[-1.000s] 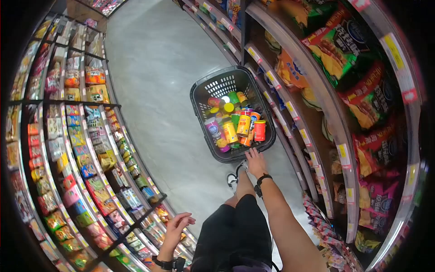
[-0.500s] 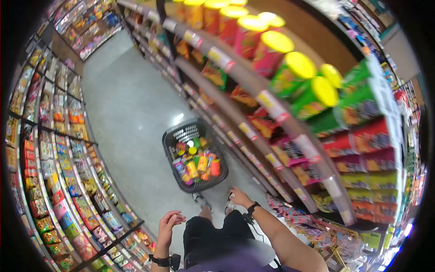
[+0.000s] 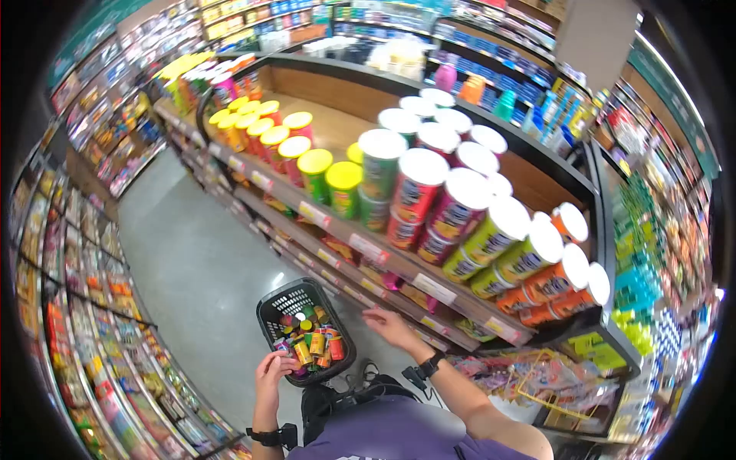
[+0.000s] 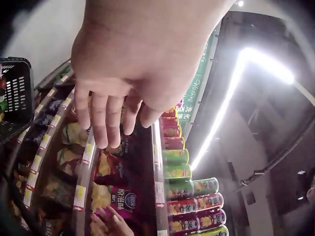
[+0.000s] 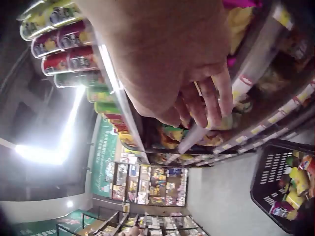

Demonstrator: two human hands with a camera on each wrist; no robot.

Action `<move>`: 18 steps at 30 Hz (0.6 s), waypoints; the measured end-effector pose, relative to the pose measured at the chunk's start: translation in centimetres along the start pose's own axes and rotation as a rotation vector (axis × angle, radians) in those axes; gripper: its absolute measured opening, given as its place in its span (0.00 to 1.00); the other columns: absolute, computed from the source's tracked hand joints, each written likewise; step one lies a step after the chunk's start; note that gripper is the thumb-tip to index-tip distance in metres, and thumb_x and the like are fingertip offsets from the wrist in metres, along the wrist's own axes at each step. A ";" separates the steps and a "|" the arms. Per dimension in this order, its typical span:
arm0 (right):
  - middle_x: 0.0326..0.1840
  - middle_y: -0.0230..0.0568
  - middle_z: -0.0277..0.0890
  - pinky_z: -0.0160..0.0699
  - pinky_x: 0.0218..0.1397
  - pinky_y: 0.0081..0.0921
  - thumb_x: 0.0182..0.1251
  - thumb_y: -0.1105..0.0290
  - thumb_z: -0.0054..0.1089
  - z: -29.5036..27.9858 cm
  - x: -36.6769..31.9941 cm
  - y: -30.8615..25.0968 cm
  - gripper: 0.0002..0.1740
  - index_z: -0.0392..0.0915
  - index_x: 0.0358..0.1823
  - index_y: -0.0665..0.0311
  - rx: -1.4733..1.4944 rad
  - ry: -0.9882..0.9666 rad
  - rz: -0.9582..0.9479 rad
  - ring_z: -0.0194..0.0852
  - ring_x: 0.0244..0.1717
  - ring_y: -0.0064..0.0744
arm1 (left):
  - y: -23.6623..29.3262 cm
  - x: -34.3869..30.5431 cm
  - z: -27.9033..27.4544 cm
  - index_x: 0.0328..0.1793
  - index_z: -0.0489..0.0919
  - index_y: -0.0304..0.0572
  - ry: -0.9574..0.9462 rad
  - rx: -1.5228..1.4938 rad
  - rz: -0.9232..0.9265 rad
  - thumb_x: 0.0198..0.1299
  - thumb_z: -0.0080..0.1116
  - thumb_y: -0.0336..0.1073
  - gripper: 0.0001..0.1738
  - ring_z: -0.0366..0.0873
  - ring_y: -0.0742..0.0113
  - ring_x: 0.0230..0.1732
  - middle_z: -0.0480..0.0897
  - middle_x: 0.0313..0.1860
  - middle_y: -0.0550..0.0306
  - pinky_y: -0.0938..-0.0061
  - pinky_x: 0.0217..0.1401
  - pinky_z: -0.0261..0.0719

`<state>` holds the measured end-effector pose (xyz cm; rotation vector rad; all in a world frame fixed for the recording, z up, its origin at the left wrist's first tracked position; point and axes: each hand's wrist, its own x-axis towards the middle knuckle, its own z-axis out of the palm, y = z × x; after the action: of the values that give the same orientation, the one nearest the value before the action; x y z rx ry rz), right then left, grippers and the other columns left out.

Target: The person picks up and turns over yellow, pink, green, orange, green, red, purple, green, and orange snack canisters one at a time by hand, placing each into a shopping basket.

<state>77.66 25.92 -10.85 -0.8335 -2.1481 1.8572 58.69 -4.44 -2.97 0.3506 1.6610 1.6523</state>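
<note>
My left hand (image 3: 272,373) hangs with loose fingers and nothing in it, overlapping the near left edge of a black shopping basket (image 3: 351,354) in the head view. Straight, relaxed fingers (image 4: 113,123) show in the left wrist view. The right hand (image 3: 392,330), also empty, is held out beside the lower shelves, right of the basket. In the right wrist view its fingers (image 5: 211,101) droop loosely before a shelf edge. Inside the basket, on the floor, lie several snack cans, among them a yellow can (image 3: 303,353) and a red can (image 3: 336,349).
White-lidded chip cans (image 3: 418,184) and yellow-lidded cans (image 3: 314,172) stand in rows on the top shelf. Bagged chips (image 4: 110,164) fill the shelves below. Another snack shelf (image 3: 100,360) lines the left side of the grey floor (image 3: 184,238). A yellow wire rack (image 3: 556,387) stands at right.
The head view has swung up and right, bringing the top shelf into sight. My right hand has left the basket's near rim and risen beside the shelves. The left hand stays empty.
</note>
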 end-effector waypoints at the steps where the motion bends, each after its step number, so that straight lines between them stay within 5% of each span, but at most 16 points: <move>1: 0.62 0.42 0.83 0.78 0.67 0.29 0.78 0.65 0.60 -0.4 -0.2 -1.4 0.22 0.77 0.68 0.66 0.018 0.045 0.005 0.81 0.61 0.30 | 0.4 0.2 0.5 0.61 0.78 0.33 -0.043 0.023 -0.003 0.78 0.51 0.43 0.19 0.87 0.62 0.45 0.88 0.46 0.47 0.71 0.52 0.81; 4: 0.59 0.44 0.85 0.81 0.64 0.30 0.77 0.65 0.60 -1.7 -1.2 -4.7 0.21 0.78 0.66 0.67 0.022 0.121 -0.093 0.84 0.59 0.32 | 1.2 1.0 1.9 0.61 0.78 0.33 -0.042 -0.010 0.007 0.78 0.51 0.43 0.19 0.87 0.62 0.45 0.87 0.45 0.48 0.72 0.51 0.80; 6: 0.48 0.48 0.87 0.84 0.53 0.34 0.76 0.62 0.60 -2.4 -2.4 -7.4 0.19 0.80 0.61 0.64 -0.044 0.232 -0.284 0.88 0.48 0.39 | 1.2 1.7 2.2 0.61 0.77 0.33 -0.096 0.003 0.000 0.78 0.51 0.43 0.19 0.87 0.63 0.44 0.87 0.44 0.48 0.72 0.51 0.80; 13: 0.49 0.48 0.86 0.85 0.47 0.31 0.75 0.67 0.62 -4.8 -8.5 -15.8 0.15 0.82 0.57 0.65 -0.097 0.560 -0.345 0.88 0.43 0.39 | 3.4 4.4 3.1 0.59 0.78 0.32 -0.247 0.015 -0.023 0.79 0.51 0.39 0.17 0.86 0.63 0.43 0.87 0.43 0.48 0.72 0.51 0.82; 18: 0.45 0.48 0.85 0.85 0.42 0.31 0.65 0.78 0.67 -6.8 -15.7 -20.7 0.12 0.84 0.49 0.67 -0.463 1.099 -0.533 0.85 0.39 0.41 | 3.6 8.4 3.0 0.59 0.79 0.33 -0.457 0.071 -0.050 0.78 0.52 0.42 0.18 0.87 0.63 0.43 0.87 0.43 0.49 0.72 0.52 0.82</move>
<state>87.92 22.30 13.75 -0.9107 -1.7423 0.4162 53.84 3.81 -1.85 0.6619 1.3703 1.3528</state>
